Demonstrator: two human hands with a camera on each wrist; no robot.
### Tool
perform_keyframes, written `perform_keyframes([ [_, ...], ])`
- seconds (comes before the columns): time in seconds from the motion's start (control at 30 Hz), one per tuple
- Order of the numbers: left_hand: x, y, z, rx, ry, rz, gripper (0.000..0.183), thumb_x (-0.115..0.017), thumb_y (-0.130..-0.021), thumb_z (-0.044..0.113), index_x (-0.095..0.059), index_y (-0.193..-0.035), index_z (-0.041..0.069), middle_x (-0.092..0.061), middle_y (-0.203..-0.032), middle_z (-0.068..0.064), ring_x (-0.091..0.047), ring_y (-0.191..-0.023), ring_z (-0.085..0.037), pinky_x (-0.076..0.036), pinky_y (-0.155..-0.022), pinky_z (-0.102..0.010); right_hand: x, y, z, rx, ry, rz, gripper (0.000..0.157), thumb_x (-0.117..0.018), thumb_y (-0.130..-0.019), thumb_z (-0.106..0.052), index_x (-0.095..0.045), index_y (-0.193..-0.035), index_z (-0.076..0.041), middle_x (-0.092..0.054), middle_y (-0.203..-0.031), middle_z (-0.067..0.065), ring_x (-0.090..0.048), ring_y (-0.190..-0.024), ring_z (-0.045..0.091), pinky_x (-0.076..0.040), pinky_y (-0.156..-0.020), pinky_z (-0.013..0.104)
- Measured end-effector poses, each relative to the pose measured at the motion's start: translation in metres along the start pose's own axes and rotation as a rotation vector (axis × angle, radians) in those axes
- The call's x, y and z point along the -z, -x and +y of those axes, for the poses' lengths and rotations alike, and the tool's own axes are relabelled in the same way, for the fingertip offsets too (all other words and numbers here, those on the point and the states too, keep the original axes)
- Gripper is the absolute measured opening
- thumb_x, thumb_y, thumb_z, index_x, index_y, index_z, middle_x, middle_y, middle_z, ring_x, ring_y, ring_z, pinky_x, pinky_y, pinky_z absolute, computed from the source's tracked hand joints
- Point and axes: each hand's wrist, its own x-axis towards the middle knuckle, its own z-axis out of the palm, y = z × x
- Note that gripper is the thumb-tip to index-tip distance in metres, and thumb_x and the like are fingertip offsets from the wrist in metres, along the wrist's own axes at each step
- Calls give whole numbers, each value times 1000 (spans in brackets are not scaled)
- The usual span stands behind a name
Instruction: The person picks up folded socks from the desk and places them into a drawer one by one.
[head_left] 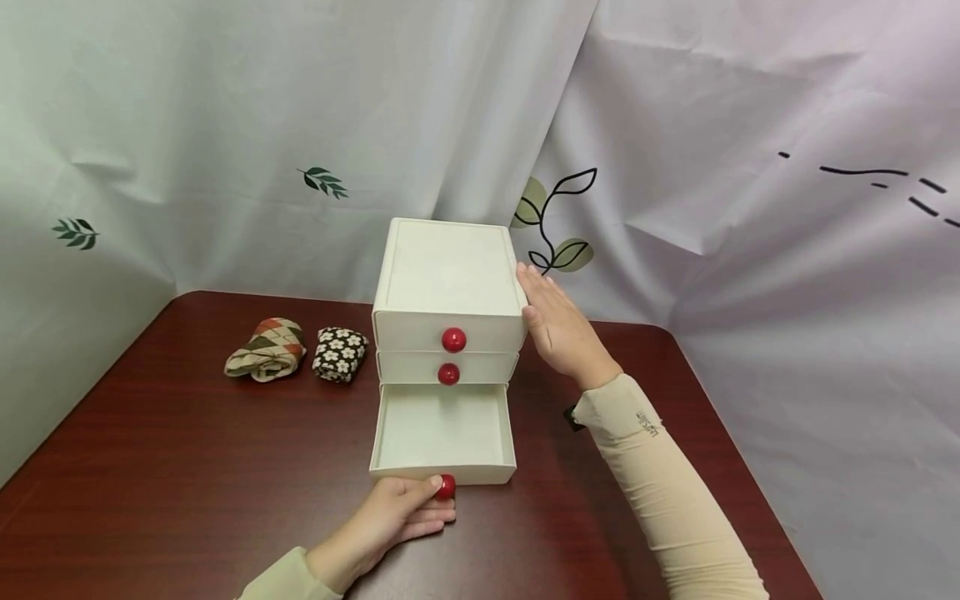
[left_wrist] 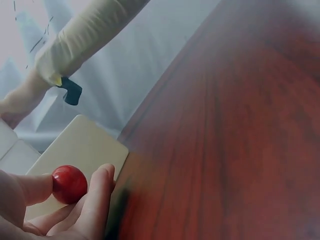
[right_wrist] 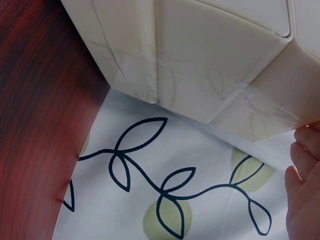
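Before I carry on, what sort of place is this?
Probably a staged indoor tabletop workspace, though the wider room is out of view: pale, leaf-printed fabric sheets enclose a dark red, round-cornered, wood-grained table, which bears a white, boxy, plastic-looking drawer unit.

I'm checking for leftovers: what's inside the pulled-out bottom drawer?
The white, rectangular, plastic-looking bottom drawer shows only bare interior where it is pulled out. Its back end, and anything there, cannot be seen: the white, rectangular, plastic-looking middle drawer above covers it.
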Motion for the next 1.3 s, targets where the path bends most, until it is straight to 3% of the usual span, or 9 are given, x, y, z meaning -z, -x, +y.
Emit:
perform_keyframes([
  [0.33, 0, 16, -5, 14, -26, -22, 48, -51, -108, 23, -57, -124, -22, -71, -107, -28, -74, -95, -24, -61, -82, -33, -2, 2, 1, -13, -17, -2, 92, 2, -103, -62, -28, -156, 8, -31, -162, 21, -27, -151, 37, -17, -126, 43],
  [0.57, 0, 22, -7, 32, -77, -33, 47, -50, -109, 23, -59, -121, -21, -72, -104, -27, -75, -89, -20, -62, -77, -31, -3, 2, 1, -13, -29, 2, 91, 1, -103, -61, -27, -156, 8, -31, -162, 21, -27, -150, 38, -15, -126, 41],
  [0.9, 0, 28, 0, 25, -264, -51, 43, -49, -108, 24, -69, -104, -14, -75, -89, -16, -75, -79, -20, -63, -65, -31, -4, 2, 2, -18, -41, 7, 89, -1, -104, -60, -28, -156, 7, -30, -162, 20, -26, -151, 36, -16, -126, 41],
  [1.03, 3, 33, 9, 24, -363, -100, 37, -52, -106, 22, -72, -99, -9, -73, -84, -11, -73, -75, -17, -60, -59, -26, -4, 2, 2, -22, -47, 3, 90, -1, -104, -61, -27, -156, 7, -30, -162, 20, -25, -152, 35, -14, -126, 40],
  [1.13, 4, 39, 19, -18, -448, -154, 32, -53, -106, 19, -73, -96, -5, -73, -84, -9, -71, -73, -15, -57, -55, -23, -4, 1, 2, -22, -47, -2, 89, -1, -104, -61, -26, -157, 6, -30, -163, 19, -24, -152, 33, -14, -126, 40],
  [1.3, 8, 48, 46, -164, -575, -194, 26, -55, -106, 19, -73, -99, 2, -73, -88, -5, -68, -72, -9, -56, -55, -27, -3, 0, 2, -17, -45, 3, 90, 0, -104, -61, -27, -156, 7, -30, -162, 20, -25, -152, 34, -16, -126, 43],
])
